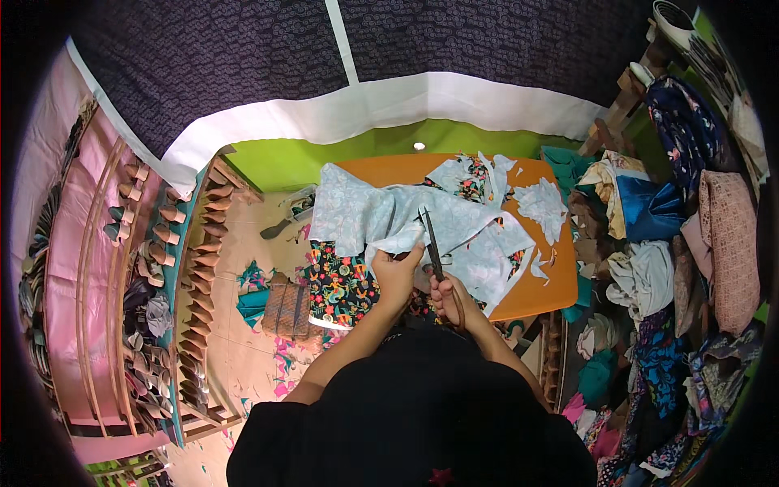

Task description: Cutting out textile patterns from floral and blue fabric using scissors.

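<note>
My right hand (451,297) is wrapped round the handles of a pair of scissors (434,253). Their long dark blades point away from me, slightly apart, over pale cloth. Pinched in my left hand (397,271) is the edge of a light-coloured piece of fabric (398,241), just left of the blades. Beneath both hands lies a large floral fabric (339,284), black with red and yellow print, its pale reverse (357,213) folded upward across much of the table. Whether the piece in my left hand is joined to that fabric I cannot tell.
The orange table (535,294) carries pale scraps (542,209) on its right side. Racks of shoe forms (203,300) stand at left. Folded fabrics (649,276) fill shelves at right. A woven brown bag (287,312) and coloured offcuts lie on the floor. A dark patterned curtain (471,49) hangs ahead.
</note>
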Available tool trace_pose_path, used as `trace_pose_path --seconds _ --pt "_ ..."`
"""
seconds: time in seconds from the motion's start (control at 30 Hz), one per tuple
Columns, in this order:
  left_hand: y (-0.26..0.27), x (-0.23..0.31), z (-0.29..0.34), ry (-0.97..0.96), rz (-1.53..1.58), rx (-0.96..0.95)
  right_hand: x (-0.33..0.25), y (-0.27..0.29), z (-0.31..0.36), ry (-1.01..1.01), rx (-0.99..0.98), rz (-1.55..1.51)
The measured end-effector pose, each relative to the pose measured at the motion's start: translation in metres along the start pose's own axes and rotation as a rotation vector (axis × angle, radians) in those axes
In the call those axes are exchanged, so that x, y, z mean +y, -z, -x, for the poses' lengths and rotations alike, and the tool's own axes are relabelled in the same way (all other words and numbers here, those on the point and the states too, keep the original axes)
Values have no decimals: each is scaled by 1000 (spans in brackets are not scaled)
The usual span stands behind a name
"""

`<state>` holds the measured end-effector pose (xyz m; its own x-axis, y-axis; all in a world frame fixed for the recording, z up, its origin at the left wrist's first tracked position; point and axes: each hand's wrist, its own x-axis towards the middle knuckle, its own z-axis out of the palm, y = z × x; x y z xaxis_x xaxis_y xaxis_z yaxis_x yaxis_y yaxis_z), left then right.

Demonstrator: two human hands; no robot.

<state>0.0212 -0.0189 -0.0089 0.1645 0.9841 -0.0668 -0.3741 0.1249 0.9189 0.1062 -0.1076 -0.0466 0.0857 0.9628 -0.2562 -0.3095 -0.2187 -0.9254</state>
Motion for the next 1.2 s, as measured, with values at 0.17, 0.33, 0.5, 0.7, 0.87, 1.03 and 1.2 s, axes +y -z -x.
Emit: trace_pose_path --seconds 0.17,0.33,0.5,0.7,0.87,1.03,1.2 --pt "2 0 -2 -7 24 -11 -2 3 1 -5 24 101" --pt "6 3 -4 13 -36 -55 -24 3 8 -17 -127 3" --pt "6 1 -5 11 -1 -86 -22 6 7 -81 -127 1" --pt "6 1 -4 -24 6 -90 -18 6 7 -78 -110 -70" --pt "6 2 -4 -16 1 -75 -11 8 4 -93 -80 0" --pt "3 8 -2 5 -6 -71 -13 8 6 -55 -61 53" --pt "7 9 -4 46 -52 -82 -30 6 11 -111 -93 36"
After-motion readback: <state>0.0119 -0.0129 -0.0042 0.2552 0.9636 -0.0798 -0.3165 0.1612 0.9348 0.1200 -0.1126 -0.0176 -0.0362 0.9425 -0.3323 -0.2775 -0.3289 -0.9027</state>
